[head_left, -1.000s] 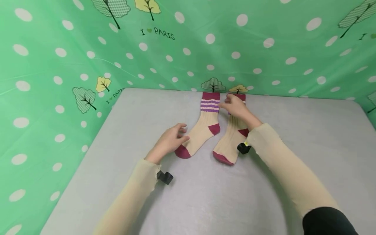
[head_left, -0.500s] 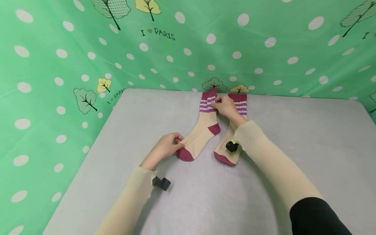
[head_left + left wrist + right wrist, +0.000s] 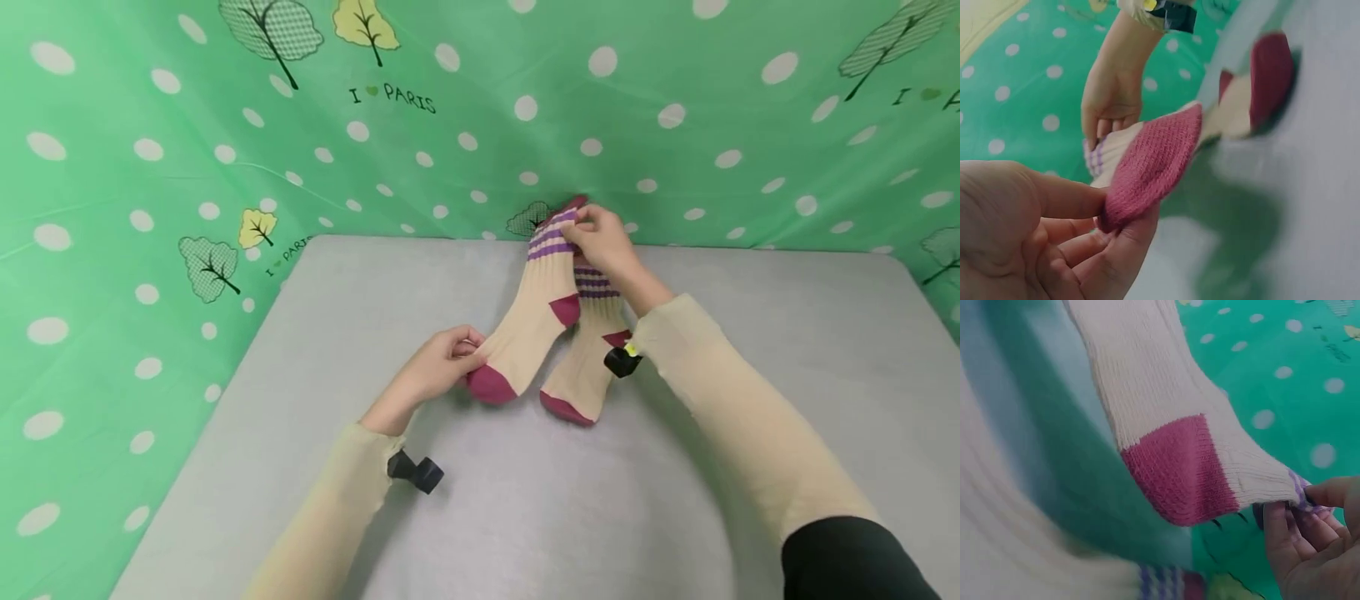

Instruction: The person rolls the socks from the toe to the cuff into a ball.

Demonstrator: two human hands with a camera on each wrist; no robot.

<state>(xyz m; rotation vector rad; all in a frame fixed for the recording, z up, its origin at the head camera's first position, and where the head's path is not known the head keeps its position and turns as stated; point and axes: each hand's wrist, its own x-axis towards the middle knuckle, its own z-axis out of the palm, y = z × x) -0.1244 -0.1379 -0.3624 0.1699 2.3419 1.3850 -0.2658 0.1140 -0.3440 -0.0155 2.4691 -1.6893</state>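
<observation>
A cream sock (image 3: 517, 333) with maroon toe, heel and cuff and purple stripes is lifted off the table, stretched between both hands. My left hand (image 3: 438, 367) pinches it at the maroon toe, thumb on one side and fingers on the other in the left wrist view. At the striped cuff, my right hand (image 3: 606, 242) pinches the edge between thumb and fingers. The matching second sock (image 3: 581, 367) lies on the table just right of the lifted one, its upper part partly covered by the lifted sock and the right hand.
The grey table (image 3: 480, 517) ends at a green polka-dot cloth (image 3: 420, 192) that hangs upright behind it and along the left. A small black camera sits on each wrist.
Both hands have taken hold of the left sock, at toe and cuff. It has risen from the table and shifted right, its cuff now overlapping the second sock's upper end.
</observation>
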